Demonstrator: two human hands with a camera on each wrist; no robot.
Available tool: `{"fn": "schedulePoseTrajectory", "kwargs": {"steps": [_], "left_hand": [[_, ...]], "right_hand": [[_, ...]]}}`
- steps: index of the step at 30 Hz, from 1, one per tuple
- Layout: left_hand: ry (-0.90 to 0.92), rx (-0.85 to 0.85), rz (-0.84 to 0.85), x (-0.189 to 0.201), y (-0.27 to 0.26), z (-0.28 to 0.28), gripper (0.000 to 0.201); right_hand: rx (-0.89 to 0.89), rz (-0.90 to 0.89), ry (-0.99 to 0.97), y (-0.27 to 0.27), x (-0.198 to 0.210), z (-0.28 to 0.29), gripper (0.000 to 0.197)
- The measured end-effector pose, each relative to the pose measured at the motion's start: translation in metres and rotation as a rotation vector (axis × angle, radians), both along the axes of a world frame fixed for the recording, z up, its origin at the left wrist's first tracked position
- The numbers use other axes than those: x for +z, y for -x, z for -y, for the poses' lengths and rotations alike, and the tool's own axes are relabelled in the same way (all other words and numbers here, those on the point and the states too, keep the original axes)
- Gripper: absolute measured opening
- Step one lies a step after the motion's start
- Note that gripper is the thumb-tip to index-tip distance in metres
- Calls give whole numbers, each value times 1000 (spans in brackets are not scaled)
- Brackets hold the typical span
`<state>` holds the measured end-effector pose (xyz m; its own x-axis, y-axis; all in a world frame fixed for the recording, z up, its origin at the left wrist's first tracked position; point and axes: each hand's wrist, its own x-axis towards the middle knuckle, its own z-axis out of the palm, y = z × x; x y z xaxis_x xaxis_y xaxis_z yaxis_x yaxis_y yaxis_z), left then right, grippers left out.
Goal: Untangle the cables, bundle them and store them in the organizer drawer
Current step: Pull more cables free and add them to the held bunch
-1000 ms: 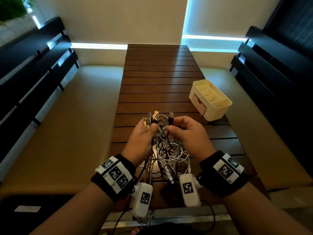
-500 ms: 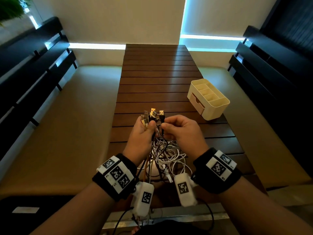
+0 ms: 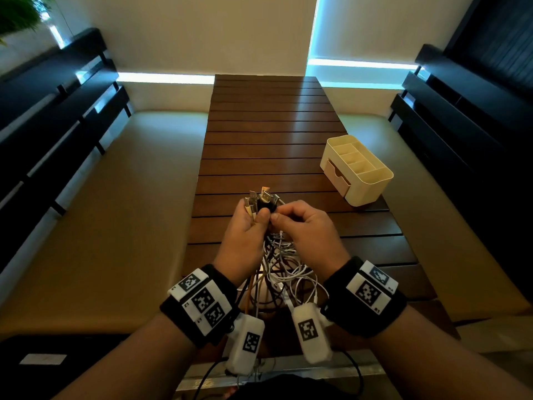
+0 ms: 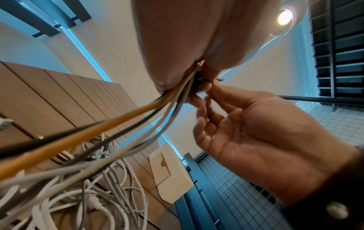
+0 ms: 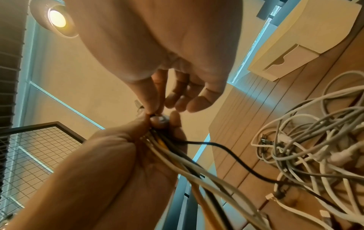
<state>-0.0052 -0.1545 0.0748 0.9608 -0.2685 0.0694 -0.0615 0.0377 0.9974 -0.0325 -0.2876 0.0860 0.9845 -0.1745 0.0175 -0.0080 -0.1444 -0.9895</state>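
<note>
Above the near end of the wooden table (image 3: 268, 134), my left hand (image 3: 251, 219) grips several cable ends (image 3: 261, 197), plugs pointing up. White, grey, black and orange cables (image 4: 122, 115) run down from that fist to a tangled pile (image 3: 285, 272) on the table (image 5: 232, 140). My right hand (image 3: 291, 216) pinches a black plug end (image 3: 266, 208) against the bunch with thumb and forefinger (image 5: 155, 99), the other fingers loosely curled. The same tangled pile (image 5: 315, 140) lies below the hands. The cream organizer (image 3: 357, 168) stands to the right with its drawer (image 3: 336, 176) closed.
Tan cushioned benches (image 3: 101, 212) flank the table on both sides, with dark slatted backrests (image 3: 57, 111) behind them. The organizer (image 5: 295, 38) sits near the table's right edge. A ceiling lamp (image 4: 284, 14) shines overhead.
My right hand has moved left and brought the black plug end in against the cable ends in my left hand. Both hands have risen slightly and closed together.
</note>
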Motion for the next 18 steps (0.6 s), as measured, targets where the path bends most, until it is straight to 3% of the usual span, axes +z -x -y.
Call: {"fn": "schedulePoseTrajectory", "kwargs": {"steps": [4,7,11,15,18], "left_hand": [[69,4,-2,6,-1,0,18],[108,26,-3,11,-2,-5,12],[172,50,-58,16,-9,-15,9],[248,79,-94,22,-20,-29,11],[303,64,-83,27,-22,-34,11]], "right_hand": [[110,-81,-180,0,-10,-5,23],[238,-148,-167,2,-22,-6,25],[340,-171,46,4,-36,2,21],[580,-273,254,4,-49,3,19],[603,-251,462,-1,-53,-2,17]]}}
